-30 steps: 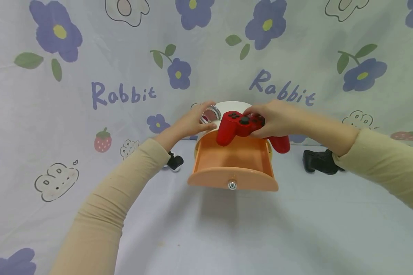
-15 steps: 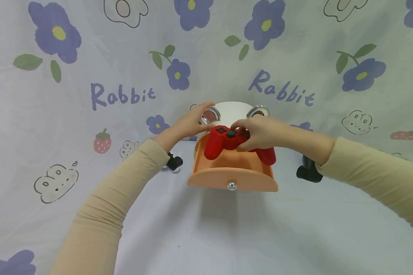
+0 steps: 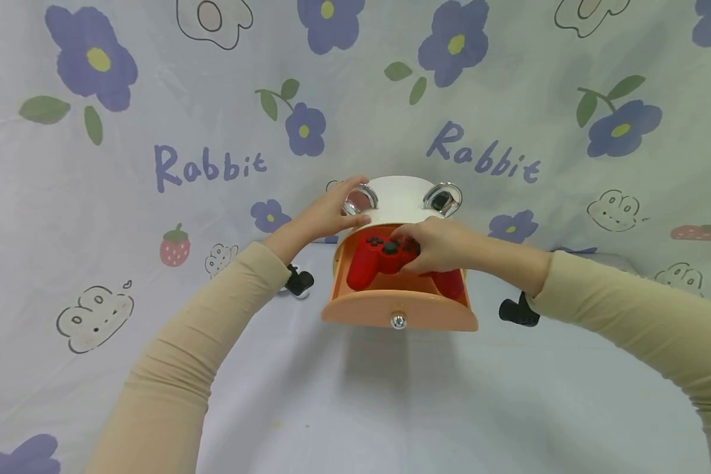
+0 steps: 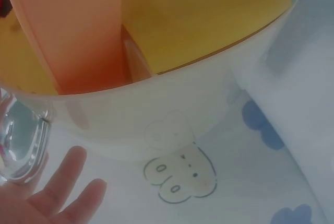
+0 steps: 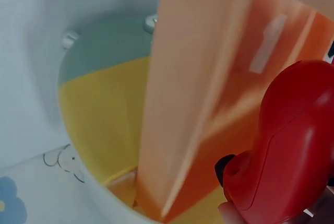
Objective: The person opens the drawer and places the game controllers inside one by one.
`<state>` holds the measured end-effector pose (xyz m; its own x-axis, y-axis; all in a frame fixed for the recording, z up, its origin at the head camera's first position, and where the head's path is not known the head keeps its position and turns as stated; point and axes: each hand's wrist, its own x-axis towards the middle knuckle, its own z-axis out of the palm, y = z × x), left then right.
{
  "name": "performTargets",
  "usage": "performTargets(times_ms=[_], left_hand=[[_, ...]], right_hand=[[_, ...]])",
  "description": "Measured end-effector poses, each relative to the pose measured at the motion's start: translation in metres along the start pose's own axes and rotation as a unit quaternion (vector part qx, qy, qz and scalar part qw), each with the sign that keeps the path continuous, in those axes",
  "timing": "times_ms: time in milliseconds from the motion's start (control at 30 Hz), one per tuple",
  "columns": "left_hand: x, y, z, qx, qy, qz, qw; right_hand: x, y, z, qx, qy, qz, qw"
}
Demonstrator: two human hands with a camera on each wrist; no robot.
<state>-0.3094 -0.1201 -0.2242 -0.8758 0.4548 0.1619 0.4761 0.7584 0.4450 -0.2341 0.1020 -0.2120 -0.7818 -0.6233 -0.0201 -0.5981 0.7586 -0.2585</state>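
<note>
In the head view my right hand (image 3: 447,247) grips a red game controller (image 3: 364,263) from above. The controller sits low inside a pulled-out orange drawer (image 3: 399,308), which has a round silver knob (image 3: 399,321). The drawer belongs to a rounded box with a white top (image 3: 399,197) and two chrome rings, one of them the right ring (image 3: 459,197). My left hand (image 3: 328,209) rests at the left ring, thumb on the white top, fingers extended in the left wrist view. The right wrist view shows one red grip (image 5: 295,145) beside the drawer's side wall (image 5: 188,88).
A small black object (image 3: 300,282) with a white part lies left of the box. Another black object (image 3: 518,311) lies to the right, partly behind my right sleeve. A patterned cloth (image 3: 213,99) with flowers and lettering hangs behind.
My right hand has moved left and down with the red controller, from above the box into the drawer. The right chrome ring has come into view. My left hand stays in place.
</note>
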Motion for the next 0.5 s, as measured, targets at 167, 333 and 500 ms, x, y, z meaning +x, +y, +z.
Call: performTargets(times_ms=[167,333,500], left_hand=[[-0.001,0.001,0.0,0.0,0.0,0.0,1.0],[-0.002,0.0,0.0,0.002,0.0,0.0,1.0],[-0.001,-0.001,0.0,0.003,0.002,0.002,1.0]], right_hand=[[0.004,0.001,0.008,-0.009,-0.002,0.003,0.9999],[0.008,0.001,0.015,-0.006,-0.003,0.009,0.9999],[0.011,0.003,0.021,-0.016,0.004,0.014,0.9998]])
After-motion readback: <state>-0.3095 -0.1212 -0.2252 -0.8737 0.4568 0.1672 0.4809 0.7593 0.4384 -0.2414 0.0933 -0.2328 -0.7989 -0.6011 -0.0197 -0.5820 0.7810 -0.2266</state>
